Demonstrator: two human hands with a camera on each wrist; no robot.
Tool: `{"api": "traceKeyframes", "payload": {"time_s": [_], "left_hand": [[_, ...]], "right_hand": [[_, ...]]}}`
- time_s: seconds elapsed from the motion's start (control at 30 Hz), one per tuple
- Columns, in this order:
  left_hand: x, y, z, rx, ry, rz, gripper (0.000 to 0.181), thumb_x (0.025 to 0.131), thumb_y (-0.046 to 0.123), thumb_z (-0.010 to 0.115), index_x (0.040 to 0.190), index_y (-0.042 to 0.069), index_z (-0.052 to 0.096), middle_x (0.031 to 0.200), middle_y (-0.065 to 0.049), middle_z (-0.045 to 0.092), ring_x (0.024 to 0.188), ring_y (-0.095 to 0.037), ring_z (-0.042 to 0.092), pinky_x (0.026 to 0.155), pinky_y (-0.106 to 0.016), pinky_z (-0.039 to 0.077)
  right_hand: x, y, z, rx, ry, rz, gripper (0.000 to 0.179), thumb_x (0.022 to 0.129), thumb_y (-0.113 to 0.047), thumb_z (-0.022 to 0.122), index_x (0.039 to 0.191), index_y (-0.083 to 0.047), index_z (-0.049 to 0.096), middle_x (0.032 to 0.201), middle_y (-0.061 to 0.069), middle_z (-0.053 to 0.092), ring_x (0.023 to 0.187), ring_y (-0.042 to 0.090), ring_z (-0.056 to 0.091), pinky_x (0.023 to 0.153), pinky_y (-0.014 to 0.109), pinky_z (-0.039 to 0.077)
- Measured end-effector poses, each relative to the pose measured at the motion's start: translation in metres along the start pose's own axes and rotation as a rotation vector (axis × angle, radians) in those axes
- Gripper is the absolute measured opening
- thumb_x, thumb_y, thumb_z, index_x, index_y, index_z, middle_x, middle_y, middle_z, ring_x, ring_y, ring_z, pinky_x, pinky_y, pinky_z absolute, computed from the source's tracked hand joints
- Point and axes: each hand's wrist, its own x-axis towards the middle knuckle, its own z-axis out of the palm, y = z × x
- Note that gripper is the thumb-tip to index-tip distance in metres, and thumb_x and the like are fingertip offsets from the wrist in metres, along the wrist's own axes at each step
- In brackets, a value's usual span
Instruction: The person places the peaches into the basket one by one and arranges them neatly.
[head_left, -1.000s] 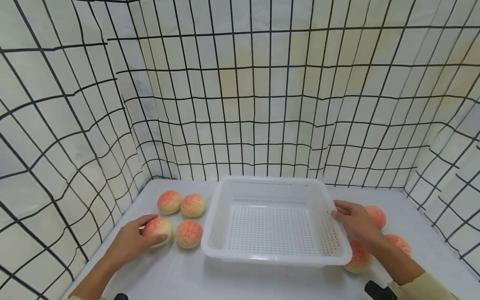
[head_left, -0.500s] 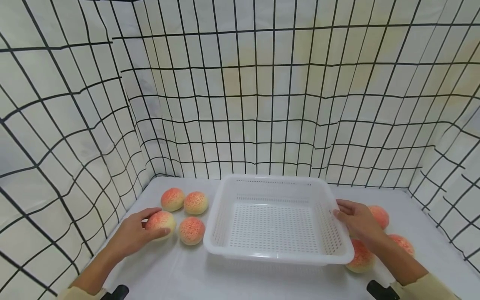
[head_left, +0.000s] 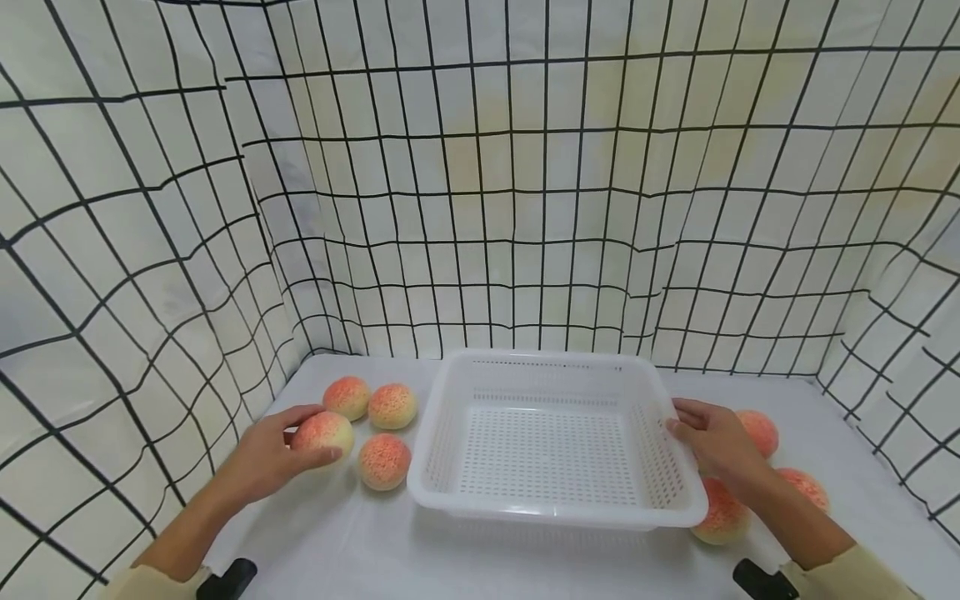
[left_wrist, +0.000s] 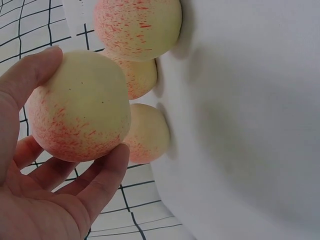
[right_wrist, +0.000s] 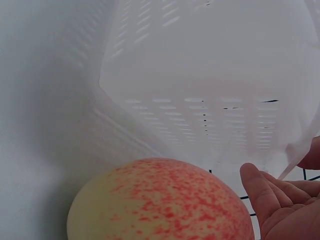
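The left hand curls round one peach, thumb on the near side and fingers on the far side, spread only as wide as the fruit. In the left wrist view the peach sits toward the fingertips and appears lifted off the surface. The right hand pinches the right rim of a white perforated plastic basket, its grip narrow on the thin edge.

The relation that matters is sideways: the held peach is left of the basket, which lies with its long axis running left to right and its open top up. The left hand is the nearer one to the basket's left rim; the right hand is at the opposite end. The peach is roundish, with no clear long axis.

Between the held peach and that left rim stands a speckled peach; two more, a back-left peach and a paler peach, sit side by side behind. Beyond the basket's right side, three peaches lie around the right forearm, partly hidden. Black grid lines cross the white backing behind and at both sides.
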Motion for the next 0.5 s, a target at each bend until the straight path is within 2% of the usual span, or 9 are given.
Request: {"api": "traceKeyframes", "payload": {"time_s": [0.5], "left_hand": [[-0.002,0.013,-0.009,-0.013,0.006,0.028,0.09,0.085,0.053,0.083,0.15,0.001,0.049,0.136,-0.025,0.064,0.111,-0.033,0.067,0.073,-0.032,0.055]], "right_hand": [[-0.001,-0.002,0.0,-0.002,0.008,0.013,0.068,0.107,-0.028,0.059,0.162,-0.001,0.029,0.155,0.029,0.049,0.108,0.029,0.076,0.088,0.045,0.064]]}}
